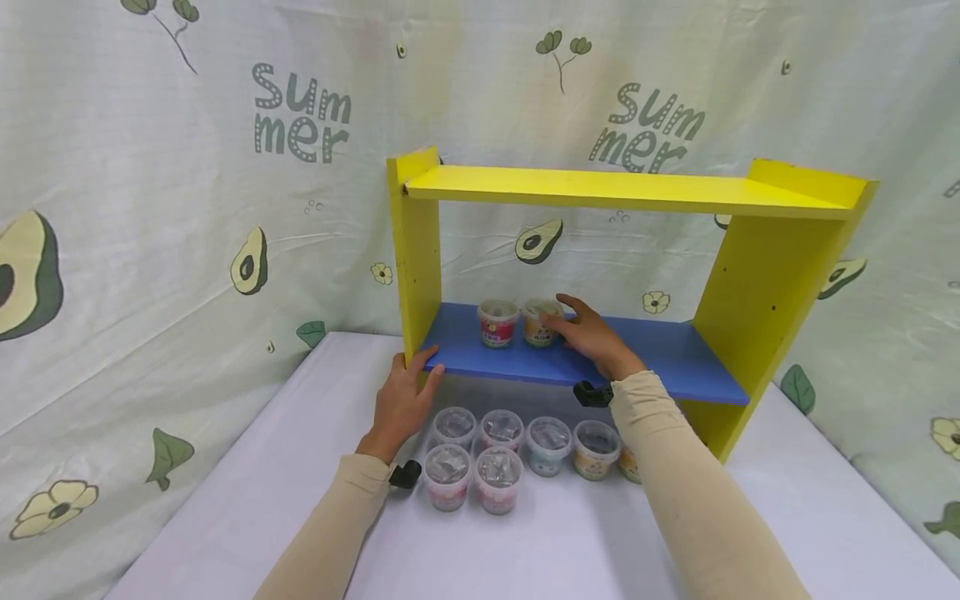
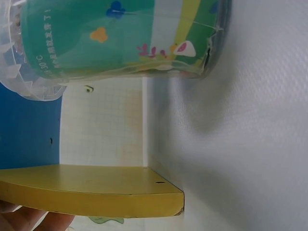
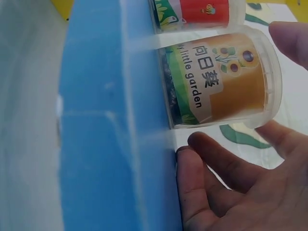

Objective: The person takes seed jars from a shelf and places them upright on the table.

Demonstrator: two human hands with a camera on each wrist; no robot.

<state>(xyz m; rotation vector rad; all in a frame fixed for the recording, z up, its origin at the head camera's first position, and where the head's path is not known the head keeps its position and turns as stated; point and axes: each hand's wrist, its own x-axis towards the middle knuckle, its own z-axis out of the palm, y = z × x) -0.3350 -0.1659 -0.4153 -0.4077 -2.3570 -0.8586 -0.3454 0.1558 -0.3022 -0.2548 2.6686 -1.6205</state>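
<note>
Right hand (image 1: 592,337) on the blue shelf (image 1: 675,354), fingers loosely cupped about the orange tub (image 1: 538,323). In the right wrist view, orange tub (image 3: 219,79) upright on the blue shelf (image 3: 110,144), fingers (image 3: 216,161) just beside its wall and a fingertip near its lid; whether skin meets plastic, impossible to tell. Grip wide and relaxed, not closed round anything.

Red tub (image 1: 498,322) just left of the orange one, almost touching, also upright on the shelf; seen again at the top of the right wrist view (image 3: 202,12).

Left hand (image 1: 402,400) at the front left corner of the blue shelf, by the foot of the yellow side panel (image 1: 416,250); thumb over the shelf edge, fingers curled round the corner. Grip closed on the shelf there. In the left wrist view, fingertips (image 2: 29,219) under the yellow board (image 2: 91,190), a green tub (image 2: 125,36) close by.

Below the shelf, on the white desk (image 1: 787,500), a cluster of clear-lidded tubs (image 1: 498,454) in two rows, between the forearms. Yellow top shelf (image 1: 622,190) bare. Behind, an avocado-print cloth (image 1: 187,208) reading "Summer".
</note>
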